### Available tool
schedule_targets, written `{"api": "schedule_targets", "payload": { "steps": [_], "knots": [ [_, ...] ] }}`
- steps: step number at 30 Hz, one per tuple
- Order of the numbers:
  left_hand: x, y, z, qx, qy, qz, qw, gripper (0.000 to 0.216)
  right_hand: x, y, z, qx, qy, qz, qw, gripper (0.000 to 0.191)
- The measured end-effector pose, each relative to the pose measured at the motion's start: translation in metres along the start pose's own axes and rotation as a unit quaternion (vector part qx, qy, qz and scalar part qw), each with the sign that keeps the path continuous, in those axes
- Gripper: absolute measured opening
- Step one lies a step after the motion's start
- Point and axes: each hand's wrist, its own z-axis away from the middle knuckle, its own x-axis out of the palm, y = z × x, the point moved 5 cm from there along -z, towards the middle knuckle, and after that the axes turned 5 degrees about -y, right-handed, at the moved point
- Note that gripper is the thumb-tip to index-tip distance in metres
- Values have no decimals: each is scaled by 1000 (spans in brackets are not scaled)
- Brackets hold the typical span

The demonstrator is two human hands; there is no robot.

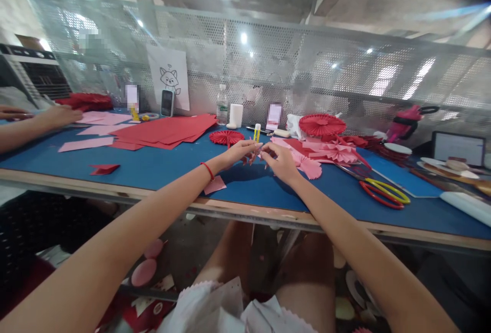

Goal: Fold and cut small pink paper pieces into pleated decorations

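Note:
My left hand (pixel 241 154), with a red cord on its wrist, and my right hand (pixel 279 160) meet above the blue table, fingertips close together. Both pinch a small piece of pink paper, mostly covered by the fingers; its shape is unclear. Just behind them stands a yellow and white glue stick (pixel 257 132). A red pleated paper rosette (pixel 226 137) lies beyond my left hand. Below that hand, near the table edge, is a small pink paper piece (pixel 215 185). Pink pleated paper fans (pixel 309 165) lie to the right of my right hand.
Red paper sheets (pixel 164 131) lie at left, with pink sheets (pixel 86 143) and a folded red piece (pixel 104 169). Scissors (pixel 385 193) with red and yellow handles rest at right. A bottle (pixel 222 105) stands at the back. Another person's hand (pixel 61 117) is at far left.

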Motion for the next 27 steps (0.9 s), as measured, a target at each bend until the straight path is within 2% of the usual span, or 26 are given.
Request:
{"api": "schedule_targets", "payload": {
  "steps": [5, 9, 18, 24, 27],
  "knots": [
    [4, 2, 1, 11, -9, -1, 1000, 30, 6, 10, -5, 18, -15, -93, 995, 11],
    [8, 2, -1, 12, -14, 3, 1000, 31, 8, 12, -6, 27, -17, -118, 992, 11],
    [8, 1, 0, 4, -13, 16, 1000, 31, 6, 15, -4, 7, -16, -73, 997, 14],
    [10, -1, 0, -9, -37, 19, 999, 32, 8, 17, -5, 2, -36, -46, 998, 29],
    [11, -3, 0, -16, -53, 20, 998, 33, 7, 16, -5, -3, -44, -27, 999, 27]
  ]
}}
